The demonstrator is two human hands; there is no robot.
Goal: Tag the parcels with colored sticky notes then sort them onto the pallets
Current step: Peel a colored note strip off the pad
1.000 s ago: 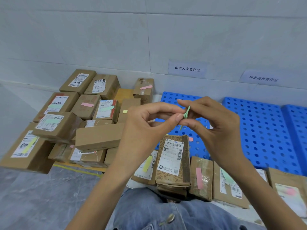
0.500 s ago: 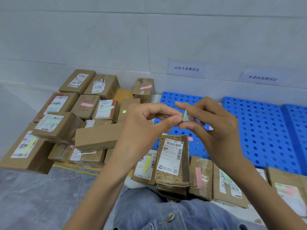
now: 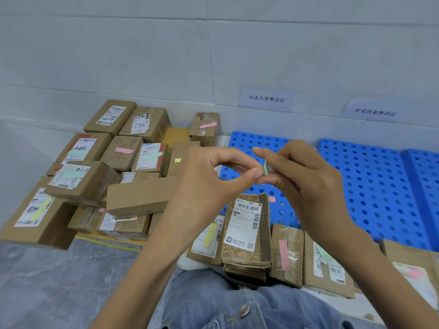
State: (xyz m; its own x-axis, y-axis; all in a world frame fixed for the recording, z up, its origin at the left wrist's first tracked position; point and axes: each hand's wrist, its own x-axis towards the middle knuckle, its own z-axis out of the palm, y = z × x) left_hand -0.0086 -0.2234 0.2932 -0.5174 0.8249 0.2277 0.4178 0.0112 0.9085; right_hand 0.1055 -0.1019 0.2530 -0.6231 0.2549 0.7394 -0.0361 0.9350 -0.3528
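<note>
Parcel label (image 3: 139, 124) reads "7786"; wall sign (image 3: 266, 99) "山水人家暂存区".

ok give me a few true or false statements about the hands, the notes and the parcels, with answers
1. The left hand and the right hand both pinch the green sticky note. True.
2. The pallets are red. False: they are blue.
3. The parcel marked 7786 lies in the pile at the left. True.
4. The taped parcel just right of the barcode-labelled parcel carries a yellow note. False: it carries a pink note.
</note>
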